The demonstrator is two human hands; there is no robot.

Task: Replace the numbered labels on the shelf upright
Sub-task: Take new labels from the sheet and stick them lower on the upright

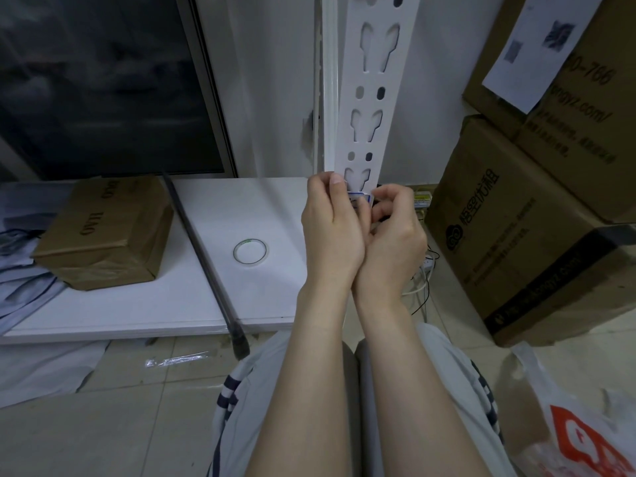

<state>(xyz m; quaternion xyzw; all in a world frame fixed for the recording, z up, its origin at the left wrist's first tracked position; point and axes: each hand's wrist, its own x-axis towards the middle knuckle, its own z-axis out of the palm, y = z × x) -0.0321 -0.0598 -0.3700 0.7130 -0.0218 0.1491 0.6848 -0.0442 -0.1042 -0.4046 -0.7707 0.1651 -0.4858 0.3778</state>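
Left hand [332, 228], right hand [395, 235] pinching label [358, 196], HAO box [103, 235]

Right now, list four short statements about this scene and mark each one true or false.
1. The left hand grips the white shelf upright while the right hand pinches the blue-edged label on it. True.
2. The tape roll is in the left hand. False: it lies on the white board, apart from both hands.
3. A black rod lies across the white board. True.
4. The brown cardboard box on the board stands open. False: it is closed.
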